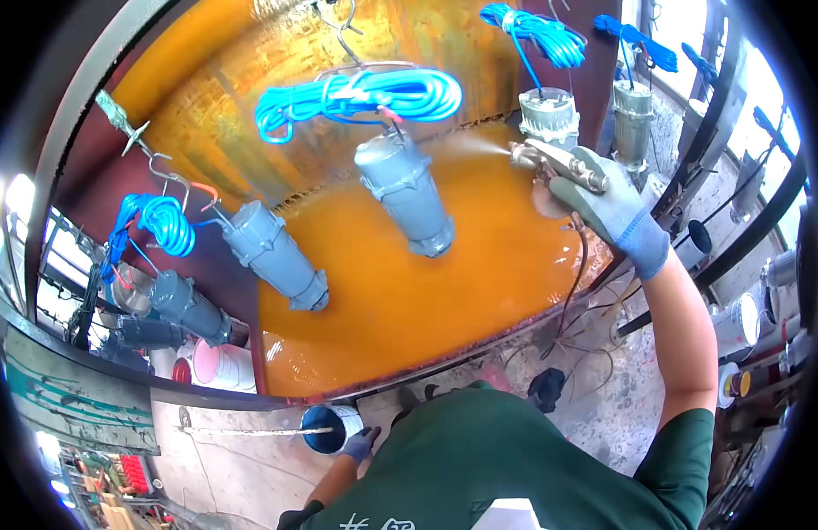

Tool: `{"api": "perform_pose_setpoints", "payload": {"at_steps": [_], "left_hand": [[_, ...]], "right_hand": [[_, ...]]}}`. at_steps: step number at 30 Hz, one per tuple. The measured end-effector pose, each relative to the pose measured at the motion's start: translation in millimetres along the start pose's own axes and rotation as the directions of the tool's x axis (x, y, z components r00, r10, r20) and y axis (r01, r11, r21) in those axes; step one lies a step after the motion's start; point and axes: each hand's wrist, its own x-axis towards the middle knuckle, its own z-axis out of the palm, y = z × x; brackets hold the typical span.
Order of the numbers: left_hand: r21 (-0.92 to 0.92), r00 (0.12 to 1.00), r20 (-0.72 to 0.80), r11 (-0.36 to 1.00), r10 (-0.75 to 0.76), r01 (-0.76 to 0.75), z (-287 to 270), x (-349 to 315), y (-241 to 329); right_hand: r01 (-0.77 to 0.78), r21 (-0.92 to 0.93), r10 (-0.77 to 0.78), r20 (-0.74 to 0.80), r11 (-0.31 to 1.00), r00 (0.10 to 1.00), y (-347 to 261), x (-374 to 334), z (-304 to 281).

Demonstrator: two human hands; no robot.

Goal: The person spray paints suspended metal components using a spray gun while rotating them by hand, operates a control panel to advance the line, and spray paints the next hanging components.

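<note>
My right hand (pixel 603 199), in a grey and blue glove, is closed around a metal spray gun (pixel 564 168). A pale mist (pixel 480 146) leaves its nozzle leftward, toward a grey cylindrical pump-like body (pixel 405 194). That body hangs slightly tilted from a metal hook (pixel 343 35), below a tied bundle of blue cable (pixel 360 95). Down by my left side, my gloved left hand (pixel 359 445) appears beside a blue-lined bucket (pixel 331 429). Its fingers look stretched out, with nothing visible in them; whether it touches the rim is unclear.
Another grey cylinder (pixel 276 252) hangs at the left; a paler one (pixel 550 117) hangs behind the spray gun. An orange-coated booth floor (pixel 427 309) lies below, with a raised front edge (pixel 409 364). A hose (pixel 581 265) trails from the gun. White buckets (pixel 738 322) stand at the right.
</note>
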Motion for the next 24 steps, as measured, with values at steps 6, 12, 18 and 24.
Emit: {"api": "perform_pose_setpoints", "payload": {"at_steps": [6,12,18,24], "left_hand": [[-0.214,0.962,-0.081,0.947,-0.262,0.240,-5,-7,59],[-0.403,0.934,-0.131,0.879,-0.333,0.257,-1,32,28],[-0.457,0.952,-0.154,0.874,-0.263,0.168,-7,48,29],[-0.307,0.861,-0.421,0.847,0.287,-0.433,-90,120,100]], "right_hand": [[-0.038,-0.052,0.052,0.291,0.998,0.955,-24,3,8],[-0.012,0.079,0.003,0.116,0.997,0.993,-25,16,-8],[-0.009,-0.214,0.077,0.309,0.977,0.948,-46,23,-23],[0.060,-0.061,-0.051,0.134,0.996,0.990,-47,5,-22]]}}
